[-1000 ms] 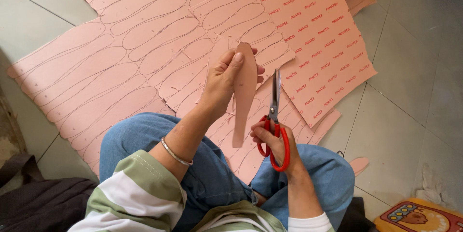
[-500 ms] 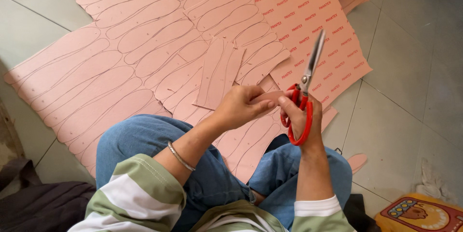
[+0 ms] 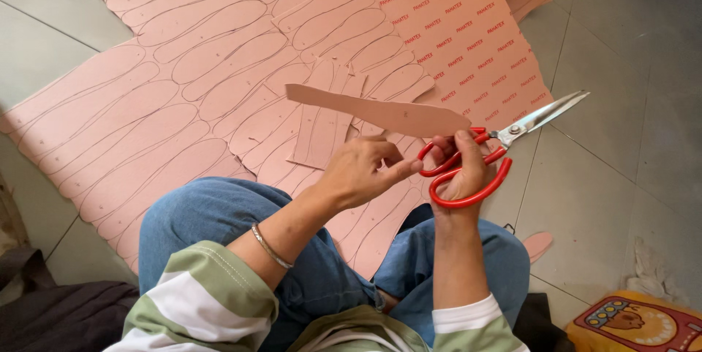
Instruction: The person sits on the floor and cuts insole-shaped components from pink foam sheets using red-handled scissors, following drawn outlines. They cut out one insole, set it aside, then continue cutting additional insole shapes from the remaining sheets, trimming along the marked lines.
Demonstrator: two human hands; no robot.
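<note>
My right hand (image 3: 468,169) grips the red handles of a pair of scissors (image 3: 504,140), whose closed steel blades point up and to the right. Its thumb also pins the right end of a long pink cut-out strip (image 3: 365,109) that sticks out to the left, roughly level. My left hand (image 3: 362,173) is just below the strip with loosely curled fingers. Its index finger reaches to the red handle, and it holds nothing that I can see. A thin bracelet (image 3: 272,248) is on the left wrist.
A big pink sheet (image 3: 146,103) marked with drawn sole-like outlines covers the tiled floor ahead. A printed pink sheet (image 3: 468,23) overlaps it at the upper right. My knees in blue jeans (image 3: 205,213) sit on its near edge. A small pink offcut (image 3: 537,244) and a colourful box (image 3: 643,323) lie at the lower right.
The strip has swung from upright in my left hand to level, pinned by my right thumb. The scissors have tipped from pointing up to pointing up and right. My left hand has let go.
</note>
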